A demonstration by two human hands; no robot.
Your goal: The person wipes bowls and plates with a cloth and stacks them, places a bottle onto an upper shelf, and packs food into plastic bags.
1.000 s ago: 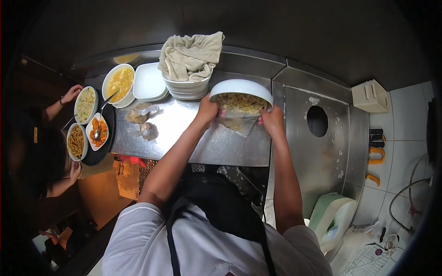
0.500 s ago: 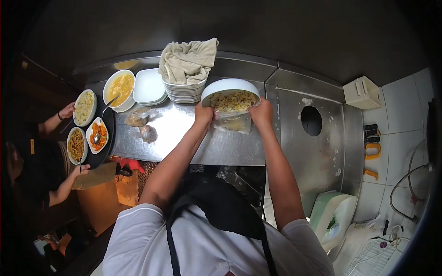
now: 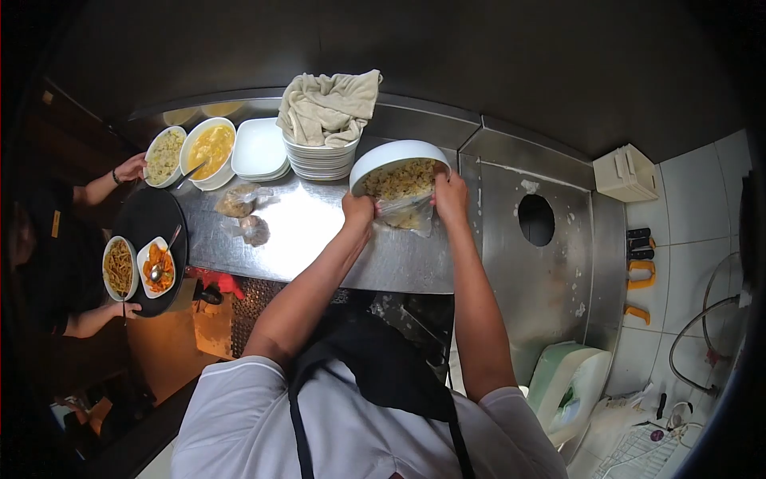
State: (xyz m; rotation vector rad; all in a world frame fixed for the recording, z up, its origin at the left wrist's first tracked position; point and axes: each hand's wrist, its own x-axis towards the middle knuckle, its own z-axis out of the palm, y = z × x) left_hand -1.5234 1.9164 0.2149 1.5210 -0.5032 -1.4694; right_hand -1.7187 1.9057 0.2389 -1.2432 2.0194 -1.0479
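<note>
A large white bowl [image 3: 396,152] is tilted toward me over the steel counter, with fried rice [image 3: 403,179] showing inside. At its lower rim hangs a clear plastic bag [image 3: 408,217] with some rice in it. My left hand [image 3: 359,209] is closed on the bag's left edge by the bowl rim. On the opposite side my right hand [image 3: 450,194] grips the bag's edge against the bowl. Fingertips of both hands are partly hidden. Two small tied bags of food, one brownish [image 3: 238,201] and one pinkish [image 3: 254,231], lie left of my left hand.
Stacked plates [image 3: 321,160] under a beige cloth [image 3: 329,108] stand behind, beside square white dishes [image 3: 260,146] and a soup bowl [image 3: 211,152]. At left, a co-worker's hand [image 3: 134,168] touches a rice bowl [image 3: 165,156]; the other holds a black tray [image 3: 177,209]. Right is a counter hole [image 3: 536,219].
The co-worker's rice bowl has moved from the tray onto the counter beside the soup. More rice shows inside my tilted bowl, and the bag sits slightly lower.
</note>
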